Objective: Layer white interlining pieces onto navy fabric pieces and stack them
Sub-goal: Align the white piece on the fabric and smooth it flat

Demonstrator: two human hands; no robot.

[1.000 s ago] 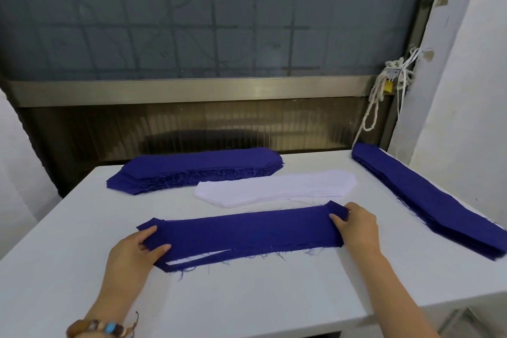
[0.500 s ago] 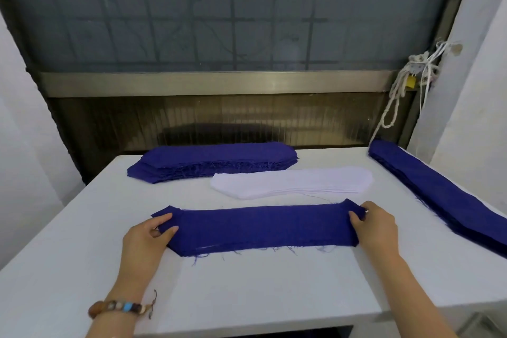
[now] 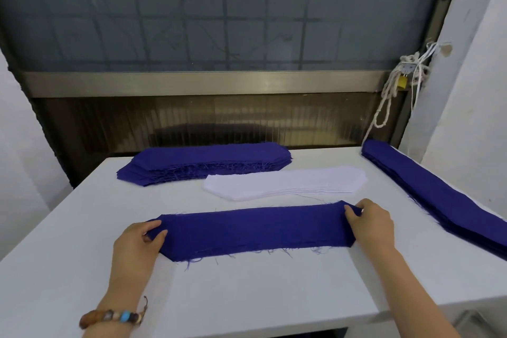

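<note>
Head view: white table, frosted window behind, rope at right corner. Two navy stacks: rear stack, right-edge stack. One white interlining stack mid-table. One single navy piece flat at front; left hand pinches left end, right hand pinches right end.

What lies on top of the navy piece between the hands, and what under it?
On the navy piece only fingers of the left hand and right hand show, gripping its ends; the white interlining lies behind it. Anything between it and the table is covered.
</note>
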